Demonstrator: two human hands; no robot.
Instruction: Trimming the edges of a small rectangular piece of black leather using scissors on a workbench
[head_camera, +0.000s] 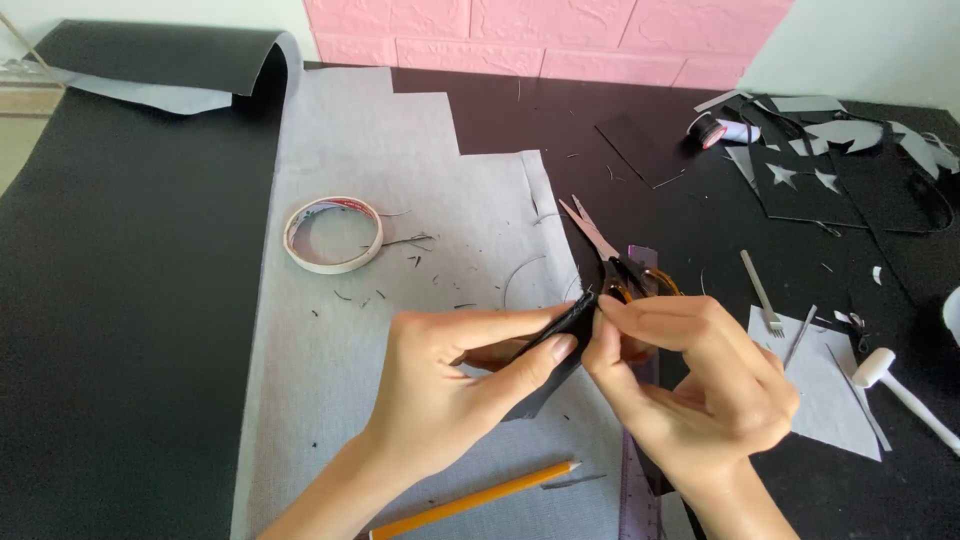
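- Both hands were closest to the camera, meeting over the middle of the desk. Left hand (455, 375) had its thumb and fingers pinched shut on a small black piece (560, 335) of material, and the right hand (700, 385) had its fingertips closed on the same piece from the other side. So the piece was up off the table, held between the two hands, just in front of the scissors.
- Biggest thing was the black sheet (120, 330) covering the left of the desk, with its far end curled over.
- Next, the grey sheet (390, 180) lay beside it, running from the far edge down under the hands, with tiny black trimmings scattered on it.
- Pink wall panel (540, 35) ran along the back.
- Far right had a pile of black and grey offcuts (850, 165), a couple with star shapes cut out.
- Smaller grey scrap (825, 400) sat on the right, just beside the right hand.
- Clear ruler (638, 490) poked out from under the right wrist.
- Yellow pencil (475, 500) lay near the bottom edge, by the left forearm.
- Roll of tape (333, 235) sat on the grey sheet, well apart from the hands.
- Scissors (610, 255) lay just behind the fingers, blades slightly apart and pointing away.
- Small white mallet (900, 390) was at the right edge.
- Little fork-like pronged tool (762, 295) lay between the scissors and the mallet.
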